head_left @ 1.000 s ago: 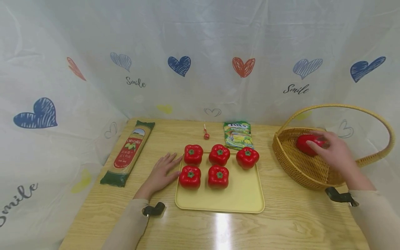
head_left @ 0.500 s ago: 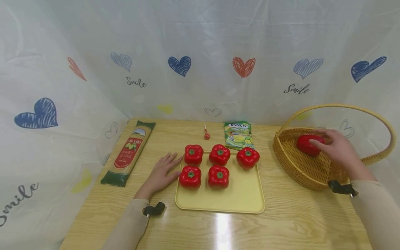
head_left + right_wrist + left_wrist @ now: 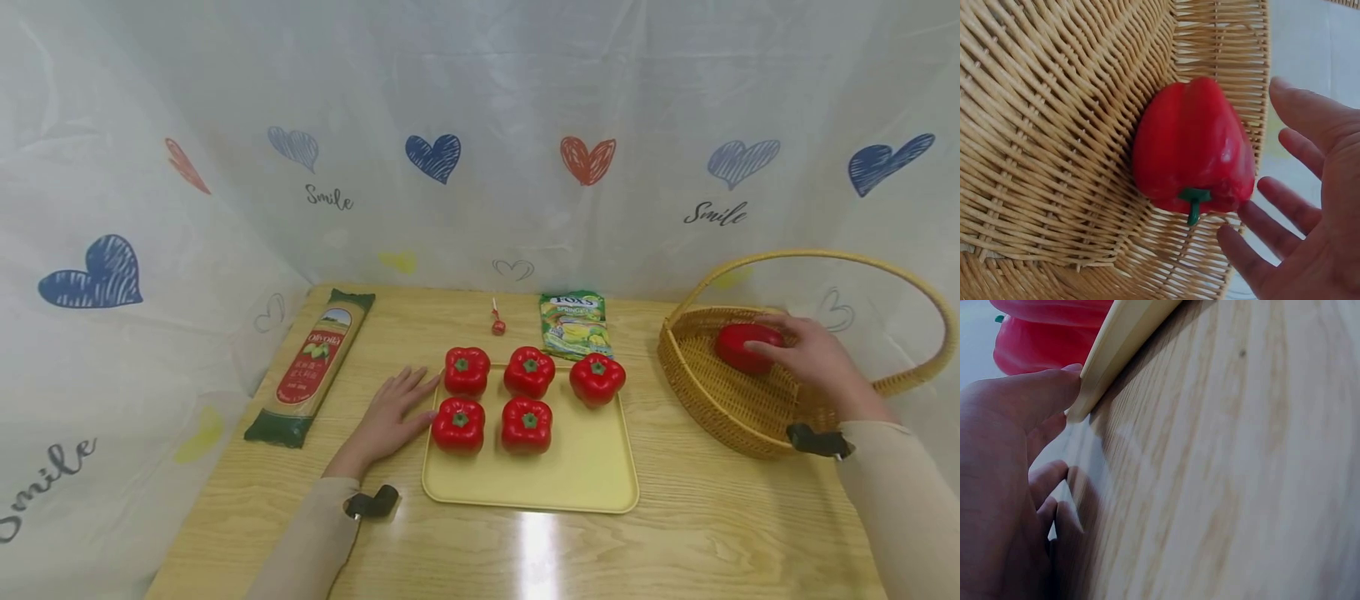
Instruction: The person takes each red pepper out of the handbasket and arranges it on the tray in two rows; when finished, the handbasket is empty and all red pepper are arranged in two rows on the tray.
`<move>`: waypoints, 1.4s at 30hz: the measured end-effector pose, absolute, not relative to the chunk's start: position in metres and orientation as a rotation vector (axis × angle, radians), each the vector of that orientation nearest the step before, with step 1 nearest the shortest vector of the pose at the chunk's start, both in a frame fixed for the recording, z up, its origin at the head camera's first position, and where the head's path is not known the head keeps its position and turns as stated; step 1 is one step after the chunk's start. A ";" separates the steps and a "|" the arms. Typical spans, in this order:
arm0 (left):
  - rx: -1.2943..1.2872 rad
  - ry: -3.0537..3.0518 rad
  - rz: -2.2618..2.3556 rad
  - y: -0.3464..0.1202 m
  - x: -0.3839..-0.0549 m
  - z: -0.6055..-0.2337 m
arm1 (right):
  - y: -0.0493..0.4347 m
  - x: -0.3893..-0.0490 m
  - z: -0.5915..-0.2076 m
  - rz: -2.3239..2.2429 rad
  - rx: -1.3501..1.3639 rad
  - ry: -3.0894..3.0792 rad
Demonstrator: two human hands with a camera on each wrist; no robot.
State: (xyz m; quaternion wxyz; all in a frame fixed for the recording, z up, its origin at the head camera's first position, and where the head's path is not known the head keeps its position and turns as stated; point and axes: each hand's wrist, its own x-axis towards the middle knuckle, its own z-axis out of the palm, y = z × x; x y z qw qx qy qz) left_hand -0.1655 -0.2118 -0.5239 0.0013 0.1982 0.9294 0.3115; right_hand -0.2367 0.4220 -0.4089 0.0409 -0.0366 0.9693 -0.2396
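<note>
A red bell pepper (image 3: 738, 347) with a green stem lies on its side in the wicker basket (image 3: 705, 392) at the right. Close beside it is my right hand (image 3: 813, 367); in the right wrist view the hand (image 3: 1329, 206) has its fingers spread and loosely bent, thumb apart from the pepper (image 3: 1191, 150). Whether a fingertip touches its skin I cannot tell. My left hand (image 3: 390, 421) rests on the table, fingers extended, its thumb at the left rim of the yellow tray (image 3: 532, 483). Several red bell peppers (image 3: 525, 425) stand upright on that tray, stems up.
A spaghetti packet (image 3: 311, 367) lies at the far left. Behind the tray are a red lollipop (image 3: 498, 326) and a green Fox's candy bag (image 3: 576, 323). The basket's tall handle (image 3: 847, 255) arches above the right hand. A white curtain hangs behind the table.
My right hand has eased slightly back from the pepper in the basket, with more of the pepper showing. The left hand and the tray of peppers stay where they were.
</note>
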 end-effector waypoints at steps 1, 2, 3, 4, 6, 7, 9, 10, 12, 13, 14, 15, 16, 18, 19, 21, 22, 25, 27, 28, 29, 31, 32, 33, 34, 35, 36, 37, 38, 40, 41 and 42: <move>0.622 2.918 0.978 -0.212 -0.166 -0.523 | 0.423 -0.237 -0.409 -0.728 -0.103 2.957; 0.623 2.919 0.978 -0.211 -0.166 -0.523 | 0.424 -0.238 -0.410 -0.724 -0.092 2.942; 0.624 2.920 0.977 -0.211 -0.166 -0.523 | 0.425 -0.238 -0.410 -0.717 -0.082 2.925; 0.624 2.918 0.978 -0.211 -0.166 -0.523 | 0.426 -0.238 -0.410 -0.713 -0.075 2.907; 0.625 2.918 0.979 -0.211 -0.166 -0.523 | 0.428 -0.239 -0.411 -0.703 -0.071 2.879; 0.624 2.918 0.980 -0.211 -0.166 -0.523 | 0.429 -0.239 -0.412 -0.694 -0.072 2.870; 0.626 2.918 0.981 -0.211 -0.166 -0.523 | 0.430 -0.240 -0.413 -0.681 -0.076 2.856; 0.627 2.919 0.982 -0.211 -0.166 -0.523 | 0.430 -0.240 -0.414 -0.684 -0.085 2.855; 0.629 2.920 0.980 -0.211 -0.166 -0.523 | 0.430 -0.241 -0.415 -0.698 -0.117 2.859; 0.629 2.921 0.979 -0.211 -0.166 -0.523 | 0.429 -0.241 -0.416 -0.708 -0.136 2.863; 0.629 2.920 0.978 -0.211 -0.165 -0.523 | 0.428 -0.242 -0.416 -0.721 -0.151 2.861; 0.629 2.921 0.977 -0.212 -0.165 -0.523 | 0.426 -0.242 -0.417 -0.737 -0.165 2.858; 0.627 2.919 0.978 -0.212 -0.165 -0.522 | 0.425 -0.242 -0.417 -0.746 -0.176 2.854; 0.625 2.918 0.979 -0.212 -0.165 -0.522 | 0.424 -0.244 -0.419 -0.753 -0.189 2.841; 0.624 2.917 0.982 -0.212 -0.165 -0.522 | 0.423 -0.244 -0.419 -0.753 -0.189 2.834; 0.623 2.918 0.981 -0.212 -0.165 -0.523 | 0.422 -0.245 -0.421 -0.746 -0.189 2.823; 0.622 2.917 0.982 -0.212 -0.165 -0.523 | 0.422 -0.246 -0.421 -0.735 -0.193 2.825; 0.627 2.918 0.977 -0.212 -0.165 -0.524 | 0.420 -0.247 -0.422 -0.702 -0.186 2.827; 0.633 2.920 0.974 -0.212 -0.166 -0.524 | 0.419 -0.247 -0.421 -0.683 -0.176 2.825; 0.634 2.920 0.976 -0.212 -0.166 -0.524 | 0.418 -0.248 -0.420 -0.672 -0.174 2.827; 0.635 2.919 0.978 -0.212 -0.166 -0.524 | 0.417 -0.248 -0.420 -0.666 -0.170 2.828; 0.635 2.917 0.983 -0.212 -0.166 -0.524 | 0.415 -0.248 -0.419 -0.665 -0.172 2.827; 0.633 2.915 0.987 -0.212 -0.166 -0.524 | 0.414 -0.248 -0.419 -0.657 -0.176 2.833; 0.631 2.913 0.992 -0.212 -0.166 -0.524 | 0.414 -0.249 -0.418 -0.651 -0.183 2.840; 0.629 2.911 0.994 -0.212 -0.166 -0.524 | 0.413 -0.249 -0.418 -0.643 -0.191 2.847; 0.627 2.910 0.995 -0.212 -0.166 -0.524 | 0.412 -0.249 -0.418 -0.639 -0.192 2.850; 0.625 2.910 0.994 -0.212 -0.166 -0.525 | 0.412 -0.249 -0.419 -0.640 -0.191 2.850; 0.622 2.909 0.996 -0.212 -0.166 -0.525 | 0.412 -0.250 -0.419 -0.643 -0.187 2.849; 0.621 2.909 0.994 -0.212 -0.166 -0.525 | 0.412 -0.250 -0.419 -0.651 -0.180 2.845; 0.620 2.909 0.991 -0.212 -0.166 -0.525 | 0.413 -0.250 -0.420 -0.675 -0.163 2.833; 0.620 2.910 0.987 -0.212 -0.166 -0.525 | 0.413 -0.250 -0.420 -0.683 -0.151 2.829; 0.620 2.910 0.985 -0.212 -0.166 -0.525 | 0.414 -0.250 -0.420 -0.693 -0.145 2.825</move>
